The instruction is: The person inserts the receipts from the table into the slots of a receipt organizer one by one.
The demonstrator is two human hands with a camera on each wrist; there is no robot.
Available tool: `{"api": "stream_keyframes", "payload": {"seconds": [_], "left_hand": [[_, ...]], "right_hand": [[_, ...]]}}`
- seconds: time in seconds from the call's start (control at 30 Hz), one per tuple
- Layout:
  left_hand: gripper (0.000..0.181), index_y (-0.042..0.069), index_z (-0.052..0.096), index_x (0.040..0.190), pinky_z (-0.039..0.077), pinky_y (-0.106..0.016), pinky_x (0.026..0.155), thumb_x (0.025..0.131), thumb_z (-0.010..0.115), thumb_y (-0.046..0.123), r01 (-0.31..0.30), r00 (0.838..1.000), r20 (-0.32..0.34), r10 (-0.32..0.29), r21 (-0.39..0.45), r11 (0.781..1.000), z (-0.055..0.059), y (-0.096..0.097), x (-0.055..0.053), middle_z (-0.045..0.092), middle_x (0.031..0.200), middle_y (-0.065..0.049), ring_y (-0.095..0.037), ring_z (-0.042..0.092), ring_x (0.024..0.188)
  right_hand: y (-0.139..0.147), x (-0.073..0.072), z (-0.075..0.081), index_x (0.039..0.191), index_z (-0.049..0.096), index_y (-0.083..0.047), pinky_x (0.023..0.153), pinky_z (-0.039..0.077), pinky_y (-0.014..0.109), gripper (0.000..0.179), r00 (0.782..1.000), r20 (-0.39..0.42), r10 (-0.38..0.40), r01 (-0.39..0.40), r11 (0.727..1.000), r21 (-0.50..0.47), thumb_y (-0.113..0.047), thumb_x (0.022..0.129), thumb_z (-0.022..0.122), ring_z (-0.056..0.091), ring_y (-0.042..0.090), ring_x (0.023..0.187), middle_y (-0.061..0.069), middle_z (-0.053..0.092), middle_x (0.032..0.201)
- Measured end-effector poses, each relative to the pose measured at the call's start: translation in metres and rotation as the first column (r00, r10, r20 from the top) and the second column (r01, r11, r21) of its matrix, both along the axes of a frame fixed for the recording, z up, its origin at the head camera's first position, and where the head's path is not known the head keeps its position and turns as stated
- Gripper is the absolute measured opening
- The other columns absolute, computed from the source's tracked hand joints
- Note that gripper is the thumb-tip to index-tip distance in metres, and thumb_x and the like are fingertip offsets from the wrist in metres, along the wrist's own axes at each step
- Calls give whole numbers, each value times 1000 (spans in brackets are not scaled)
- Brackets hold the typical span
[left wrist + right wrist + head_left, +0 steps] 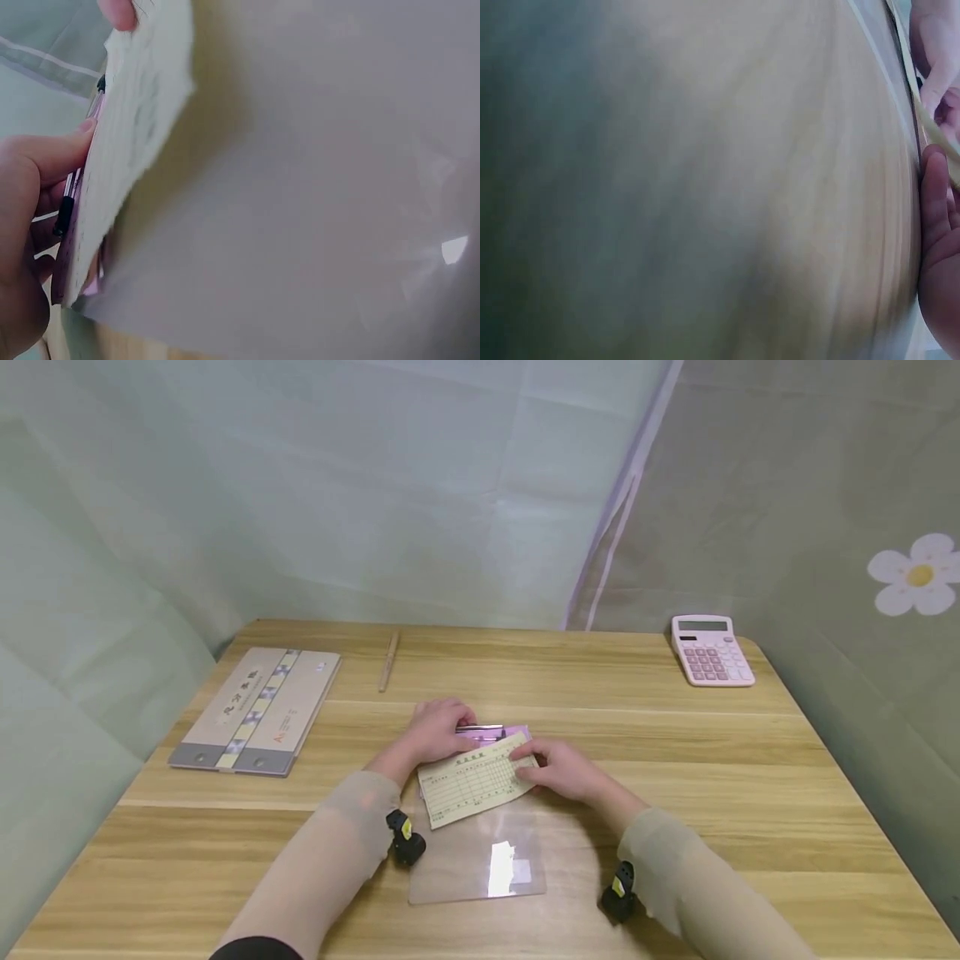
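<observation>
A clear clipboard (438, 872) lies on the table in front of the person, with a metal clip (487, 727) and a purple patch at its far end. My left hand (441, 729) grips that clip end; in the left wrist view the thumb lies on the clip (67, 206) and the fingers curl beneath. A pale yellow printed form (468, 785), apparently a small stack of sheets, slants over the upper part of the board. My right hand (558, 768) pinches the form at its right end. In the left wrist view the form (142, 127) stands raised over the board's surface.
A bound folder (262, 710) lies at the left of the wooden table (750, 793). Behind the hands is a thin brown pen-like stick (389, 662). A pink calculator (711, 652) sits at the back right corner. Fabric curtains (412, 510) hang close around the table.
</observation>
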State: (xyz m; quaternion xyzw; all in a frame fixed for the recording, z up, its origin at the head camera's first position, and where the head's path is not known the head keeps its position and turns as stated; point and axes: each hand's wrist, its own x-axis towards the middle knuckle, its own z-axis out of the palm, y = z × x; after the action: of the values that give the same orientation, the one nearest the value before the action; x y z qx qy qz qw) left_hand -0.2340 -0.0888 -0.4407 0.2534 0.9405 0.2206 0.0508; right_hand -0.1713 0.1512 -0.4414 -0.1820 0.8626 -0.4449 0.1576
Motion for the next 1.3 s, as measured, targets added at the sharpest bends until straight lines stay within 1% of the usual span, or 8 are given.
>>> {"api": "stream_keyframes", "payload": {"seconds": [0.07, 0.13, 0.33, 0.43, 0.63, 0.9, 1.13, 1.3], "left_hand": [[34, 15, 64, 100, 27, -41, 85, 79, 71, 41, 16, 1000, -14, -16, -9, 1000, 1, 1, 0, 56, 95, 4, -18, 50, 92], [34, 15, 64, 99, 27, -41, 84, 79, 71, 41, 21, 1000, -17, -21, -10, 1000, 1, 2, 0, 56, 93, 4, -17, 50, 90], [32, 15, 63, 99, 26, -41, 85, 80, 70, 40, 21, 1000, -12, -21, 2, 1000, 1, 1, 0, 54, 91, 6, -17, 49, 90], [33, 14, 63, 101, 26, -41, 86, 81, 69, 40, 34, 999, -5, -34, 3, 999, 1, 0, 0, 54, 92, 5, -17, 49, 92], [35, 12, 64, 104, 25, -42, 90, 83, 68, 39, 54, 998, 11, -54, -31, 998, 5, 0, -1, 57, 98, 3, -18, 52, 95], [34, 10, 64, 106, 20, -47, 98, 87, 63, 38, 83, 997, 10, -83, -82, 993, 8, 0, -4, 60, 103, -1, -20, 53, 101], [33, 11, 65, 107, 19, -47, 99, 88, 62, 38, 90, 996, 11, -90, -88, 992, 9, 1, -6, 61, 106, -1, -20, 53, 104], [33, 12, 65, 107, 18, -47, 99, 89, 61, 39, 103, 995, 14, -102, -88, 991, 9, -1, -8, 61, 106, -1, -20, 53, 104]], "right_hand": [[3, 1, 0, 111, 66, -12, 79, 44, 31, 29, 1000, -21, 7, -7, 1000, 22, -23, 84, 67, 55, 14, 86, 1, 62, 102], [4, 2, 1, 113, 65, -13, 78, 44, 31, 33, 1000, -19, 15, -15, 999, 32, -25, 83, 69, 57, 14, 82, 0, 62, 97], [1, 5, 4, 122, 60, -9, 64, 49, 31, 43, 998, 40, 44, -44, 999, 19, -25, 83, 69, 60, 15, 65, 3, 60, 81], [0, 7, 5, 122, 60, -9, 70, 48, 33, 43, 999, 20, 34, -35, 998, 46, -25, 83, 69, 58, 15, 74, 3, 62, 86], [0, 5, 2, 124, 59, -12, 84, 43, 36, 47, 998, -41, 47, -44, 996, 77, -29, 81, 70, 54, 15, 91, 3, 62, 109], [1, 2, 1, 132, 51, -9, 87, 42, 36, 62, 995, -14, 103, -103, 994, 30, -28, 78, 74, 54, 14, 93, 4, 60, 113], [0, 0, 0, 134, 48, -8, 87, 42, 36, 64, 998, -9, 58, -58, 998, 28, -26, 79, 75, 54, 13, 93, 3, 59, 112], [-2, 0, 0, 135, 47, -6, 91, 40, 37, 67, 998, -24, 66, -65, 997, 35, -26, 78, 76, 53, 14, 98, 6, 58, 118]]}}
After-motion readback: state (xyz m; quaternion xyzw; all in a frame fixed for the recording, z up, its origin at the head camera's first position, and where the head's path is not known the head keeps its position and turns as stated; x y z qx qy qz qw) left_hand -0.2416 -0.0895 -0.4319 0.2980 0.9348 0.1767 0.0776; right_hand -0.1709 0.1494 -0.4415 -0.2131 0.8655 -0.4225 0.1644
